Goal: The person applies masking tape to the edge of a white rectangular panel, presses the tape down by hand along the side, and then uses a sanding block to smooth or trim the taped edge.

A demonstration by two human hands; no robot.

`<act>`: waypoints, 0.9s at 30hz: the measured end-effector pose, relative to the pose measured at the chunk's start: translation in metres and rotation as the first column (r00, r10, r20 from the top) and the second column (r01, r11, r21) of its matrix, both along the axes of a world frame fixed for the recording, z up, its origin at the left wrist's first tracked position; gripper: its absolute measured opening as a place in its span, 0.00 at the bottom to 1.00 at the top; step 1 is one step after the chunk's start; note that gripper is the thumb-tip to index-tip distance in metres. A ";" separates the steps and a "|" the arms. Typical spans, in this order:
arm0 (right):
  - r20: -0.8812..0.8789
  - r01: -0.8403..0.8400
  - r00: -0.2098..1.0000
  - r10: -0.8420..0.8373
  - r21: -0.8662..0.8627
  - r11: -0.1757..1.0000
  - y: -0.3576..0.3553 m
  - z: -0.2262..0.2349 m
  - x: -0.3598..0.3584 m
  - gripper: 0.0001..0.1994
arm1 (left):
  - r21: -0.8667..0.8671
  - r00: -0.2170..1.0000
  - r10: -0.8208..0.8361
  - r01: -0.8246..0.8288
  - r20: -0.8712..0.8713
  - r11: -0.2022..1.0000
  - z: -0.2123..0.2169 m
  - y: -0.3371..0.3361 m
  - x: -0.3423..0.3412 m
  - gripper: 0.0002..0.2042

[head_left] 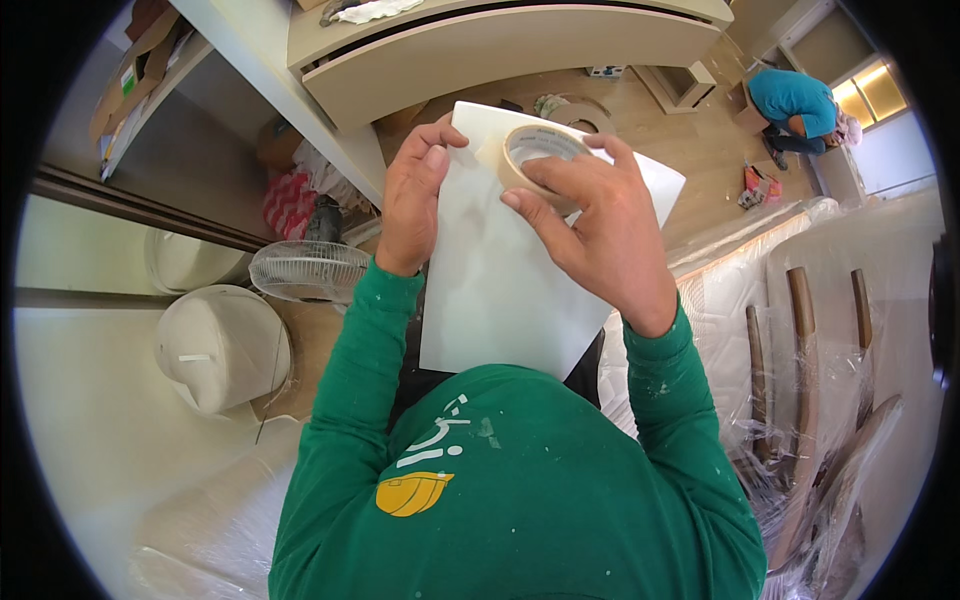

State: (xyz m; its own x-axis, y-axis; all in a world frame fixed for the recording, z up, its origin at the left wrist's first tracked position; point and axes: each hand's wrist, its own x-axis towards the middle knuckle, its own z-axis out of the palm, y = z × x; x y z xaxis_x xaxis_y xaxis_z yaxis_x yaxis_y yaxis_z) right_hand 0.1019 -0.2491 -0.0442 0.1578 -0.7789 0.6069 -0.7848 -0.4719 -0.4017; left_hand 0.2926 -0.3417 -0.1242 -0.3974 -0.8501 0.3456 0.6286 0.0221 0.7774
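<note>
A flat white panel (500, 270) stands tilted against my lap, its top edge away from me. In my right hand (610, 225) is a roll of masking tape (515, 175), held over the panel's upper part with fingers reaching into its core. A short pale strip of tape (484, 154) appears to run left from the roll across the panel. At the panel's upper left edge, my left hand (412, 195) is closed, its fingertips at the end of that strip. Whether those fingers also grip the panel's edge is hard to see.
A standing fan (308, 270) and a rounded cream stool (222, 350) are at my left. On the right lie a plastic-wrapped mattress (720, 290) and wrapped furniture with wooden legs (800, 310). A long beige drawer unit (500, 60) spans the far side. A person in blue (795, 105) bends down at far right.
</note>
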 end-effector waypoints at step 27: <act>0.179 -0.093 0.979 0.097 -0.035 0.995 0.004 0.017 0.012 0.13 | 0.106 0.821 0.555 -0.568 0.135 0.816 0.008 0.010 -0.025 0.07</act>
